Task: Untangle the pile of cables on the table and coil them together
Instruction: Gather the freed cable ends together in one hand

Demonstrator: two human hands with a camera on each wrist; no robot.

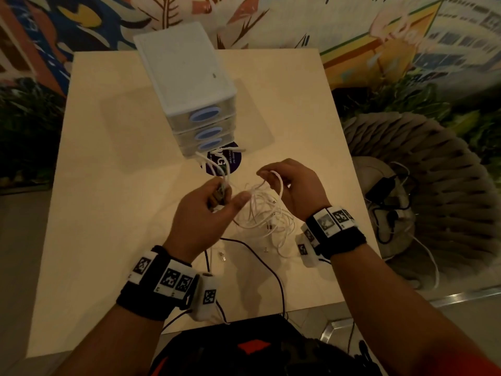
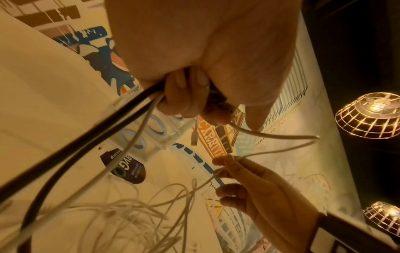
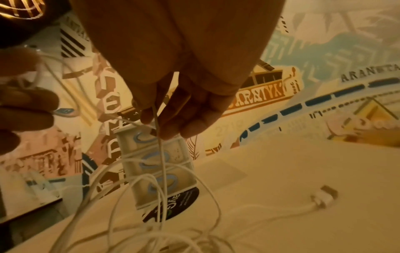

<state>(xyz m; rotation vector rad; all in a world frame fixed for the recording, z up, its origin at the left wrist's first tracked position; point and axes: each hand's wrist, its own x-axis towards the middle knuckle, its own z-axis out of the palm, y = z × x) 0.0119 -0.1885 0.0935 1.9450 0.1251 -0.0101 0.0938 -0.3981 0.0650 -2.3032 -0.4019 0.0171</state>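
A tangle of thin white cables (image 1: 267, 214) lies on the pale table (image 1: 108, 185) between my hands. My left hand (image 1: 225, 196) grips a bundle of cable ends, and in the left wrist view its fingers (image 2: 184, 97) curl round a black cable (image 2: 86, 137) and white strands, with a USB plug (image 2: 194, 137) dangling below. My right hand (image 1: 271, 176) pinches one white cable loop (image 1: 280, 185) lifted off the pile, which the right wrist view shows as a strand (image 3: 161, 154) hanging from the fingers (image 3: 149, 113). A black cable (image 1: 260, 253) trails toward me.
A white drawer unit (image 1: 189, 77) with three blue-handled drawers stands at the table's far middle, a dark round sticker (image 1: 234, 161) in front of it. A loose white connector (image 3: 322, 196) lies on the table. A woven chair (image 1: 433, 172) holding a black charger (image 1: 385, 185) stands to the right.
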